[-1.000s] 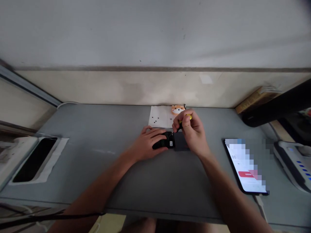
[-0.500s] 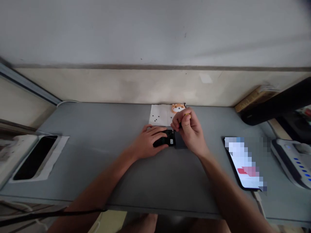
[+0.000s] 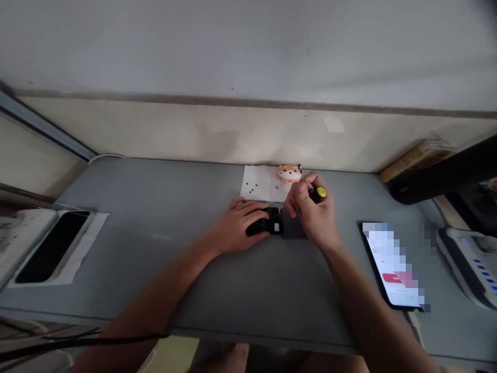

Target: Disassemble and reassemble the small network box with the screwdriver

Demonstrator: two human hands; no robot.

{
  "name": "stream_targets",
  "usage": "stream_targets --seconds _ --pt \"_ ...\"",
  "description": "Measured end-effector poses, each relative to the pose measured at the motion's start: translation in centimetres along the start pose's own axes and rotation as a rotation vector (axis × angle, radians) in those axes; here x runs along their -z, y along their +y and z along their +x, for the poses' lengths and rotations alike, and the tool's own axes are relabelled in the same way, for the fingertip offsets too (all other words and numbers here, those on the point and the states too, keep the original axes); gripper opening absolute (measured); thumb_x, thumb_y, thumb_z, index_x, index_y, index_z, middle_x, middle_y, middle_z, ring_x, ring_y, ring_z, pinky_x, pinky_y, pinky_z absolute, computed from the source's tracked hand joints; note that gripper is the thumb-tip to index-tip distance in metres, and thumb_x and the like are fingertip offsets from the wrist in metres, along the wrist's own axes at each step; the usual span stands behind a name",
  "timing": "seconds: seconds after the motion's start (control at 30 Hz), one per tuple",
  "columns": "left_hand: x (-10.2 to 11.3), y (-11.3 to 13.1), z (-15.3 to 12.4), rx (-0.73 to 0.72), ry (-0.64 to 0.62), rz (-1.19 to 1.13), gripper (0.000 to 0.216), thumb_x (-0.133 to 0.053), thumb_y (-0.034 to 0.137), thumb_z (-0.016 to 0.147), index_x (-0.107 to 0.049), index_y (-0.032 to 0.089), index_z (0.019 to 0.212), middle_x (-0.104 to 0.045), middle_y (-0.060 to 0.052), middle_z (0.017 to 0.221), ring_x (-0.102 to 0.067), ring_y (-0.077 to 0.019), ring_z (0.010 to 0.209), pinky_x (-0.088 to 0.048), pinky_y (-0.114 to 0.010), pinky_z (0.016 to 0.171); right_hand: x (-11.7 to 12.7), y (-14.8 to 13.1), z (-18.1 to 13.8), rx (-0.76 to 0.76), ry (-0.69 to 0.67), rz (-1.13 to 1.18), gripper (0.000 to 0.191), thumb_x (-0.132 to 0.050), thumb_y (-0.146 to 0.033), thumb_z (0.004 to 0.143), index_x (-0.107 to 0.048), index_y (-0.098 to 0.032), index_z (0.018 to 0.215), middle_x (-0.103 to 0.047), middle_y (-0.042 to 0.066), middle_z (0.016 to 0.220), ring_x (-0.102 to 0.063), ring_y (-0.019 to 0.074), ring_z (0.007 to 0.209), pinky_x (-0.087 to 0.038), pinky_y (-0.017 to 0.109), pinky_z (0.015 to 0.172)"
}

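Observation:
On the desk in front of me lies a small black device (image 3: 275,217) with a pale square patch and what look like inner parts showing. My left hand (image 3: 240,223) grips it, fingers over the far edge and thumb along the near one, hiding much of it. A screwdriver (image 3: 317,195) with a yellow-ended black handle is in my closed right hand (image 3: 310,207). It slants, its thin shaft pointing down left at the device's right end; whether the tip touches cannot be made out. Under the right hand lies a dark flat piece (image 3: 293,228), against or beside the device.
Several tiny dark screws (image 3: 251,187) lie on a white paper (image 3: 261,178) behind my hands, with an orange dog-faced case (image 3: 289,173). A lit phone (image 3: 392,269) and a power strip (image 3: 469,259) are right, near a black cylinder (image 3: 438,173). Another phone (image 3: 54,246) lies left.
My right hand has tipped the screwdriver, so its yellow end now leans to the right and the handle shows more. The left hand keeps its hold. The view has shifted slightly.

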State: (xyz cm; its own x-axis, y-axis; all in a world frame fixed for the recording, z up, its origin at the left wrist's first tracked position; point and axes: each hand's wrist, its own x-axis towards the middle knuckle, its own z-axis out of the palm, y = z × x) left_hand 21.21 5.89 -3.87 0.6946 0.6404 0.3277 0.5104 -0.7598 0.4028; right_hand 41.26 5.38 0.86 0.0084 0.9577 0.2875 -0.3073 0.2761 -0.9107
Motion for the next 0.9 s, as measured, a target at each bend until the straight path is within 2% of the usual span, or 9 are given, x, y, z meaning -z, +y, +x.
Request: stream_targets --seconds 0.07,0.13,0.23,0.33,0.5,0.6,0.7,0.8,0.9 --pt "-0.06 -0.1 -0.02 -0.005 0.005 -0.004 0.026 -0.063 0.041 0.098 -0.066 0.023 0.117 -0.069 -0.01 0.133 -0.065 -0.0261 0.123 -0.038 -0.047 0.112 -0.04 -0.02 0.18 -0.002 -0.011 0.05 0.038 -0.064 -0.061 0.091 -0.051 -0.026 0.085 -0.042 -0.007 0.062 -0.041 0.0096 0.051 -0.036 0.027 0.049" --pt "-0.14 -0.19 -0.06 0.002 0.006 -0.005 0.027 -0.063 0.041 0.099 -0.066 0.024 0.118 -0.069 -0.009 0.133 -0.065 -0.026 0.123 -0.037 -0.047 0.113 -0.1 -0.16 0.3 -0.05 -0.03 0.119 0.041 -0.055 -0.067 0.093 -0.061 -0.026 0.094 -0.046 -0.004 0.068 -0.046 0.0118 0.059 -0.042 0.029 0.056" --pt "-0.23 -0.27 -0.09 0.01 -0.002 -0.002 0.027 -0.064 0.042 0.098 -0.066 0.024 0.119 -0.068 -0.009 0.134 -0.064 -0.0258 0.123 -0.036 -0.047 0.114 -0.05 -0.27 0.25 -0.082 -0.035 0.155 0.038 -0.056 -0.062 0.095 -0.068 -0.025 0.094 -0.052 0.0 0.078 -0.052 0.0127 0.069 -0.047 0.03 0.066" --pt "-0.23 -0.21 -0.07 0.001 -0.003 -0.001 0.026 -0.063 0.042 0.099 -0.066 0.023 0.117 -0.068 -0.009 0.135 -0.063 -0.0258 0.125 -0.038 -0.046 0.113 0.16 -0.04 0.1 -0.027 -0.03 0.117 0.037 -0.059 -0.059 0.095 -0.064 -0.024 0.084 -0.054 0.0 0.084 -0.054 0.0116 0.07 -0.047 0.03 0.068" --pt "-0.25 -0.16 -0.02 0.005 -0.005 0.002 0.024 -0.061 0.042 0.1 -0.067 0.024 0.114 -0.068 -0.009 0.133 -0.064 -0.0255 0.124 -0.037 -0.047 0.113 0.18 0.31 0.09 0.003 -0.09 0.053 0.038 -0.053 -0.059 0.098 -0.052 -0.025 0.082 -0.052 -0.003 0.073 -0.052 0.0118 0.062 -0.045 0.032 0.064" --pt "-0.37 -0.26 -0.05 0.003 0.002 0.019 0.025 -0.061 0.043 0.1 -0.067 0.024 0.115 -0.069 -0.009 0.133 -0.064 -0.0255 0.123 -0.037 -0.047 0.113 0.0 0.22 0.13 0.012 -0.095 0.084 0.038 -0.049 -0.062 0.099 -0.055 -0.026 0.086 -0.049 -0.003 0.071 -0.05 0.0124 0.062 -0.044 0.031 0.062" --pt "-0.42 -0.3 -0.09 -0.012 0.032 0.035 0.025 -0.06 0.044 0.101 -0.067 0.024 0.115 -0.07 -0.009 0.132 -0.065 -0.0255 0.121 -0.037 -0.047 0.113 0.01 0.03 0.07 -0.04 -0.098 0.125 0.037 -0.047 -0.06 0.1 -0.062 -0.026 0.095 -0.053 -0.001 0.076 -0.052 0.0138 0.066 -0.045 0.032 0.064" --pt "-0.4 -0.25 -0.08 -0.026 0.039 0.042 0.026 -0.059 0.044 0.102 -0.067 0.023 0.115 -0.07 -0.01 0.131 -0.066 -0.0254 0.121 -0.037 -0.047 0.112 0.21 -0.02 -0.05 -0.031 -0.105 0.087 0.03 -0.056 -0.053 0.099 -0.063 -0.026 0.091 -0.055 -0.001 0.078 -0.053 0.0134 0.069 -0.045 0.031 0.067" --pt "-0.43 -0.23 -0.05 -0.031 0.039 0.043 0.026 -0.059 0.043 0.102 -0.068 0.023 0.115 -0.071 -0.009 0.13 -0.066 -0.0251 0.12 -0.039 -0.046 0.11 0.34 0.1 -0.1 0.008 -0.116 0.068 0.028 -0.056 -0.052 0.099 -0.06 -0.026 0.089 -0.057 -0.002 0.079 -0.054 0.0126 0.068 -0.045 0.032 0.069"
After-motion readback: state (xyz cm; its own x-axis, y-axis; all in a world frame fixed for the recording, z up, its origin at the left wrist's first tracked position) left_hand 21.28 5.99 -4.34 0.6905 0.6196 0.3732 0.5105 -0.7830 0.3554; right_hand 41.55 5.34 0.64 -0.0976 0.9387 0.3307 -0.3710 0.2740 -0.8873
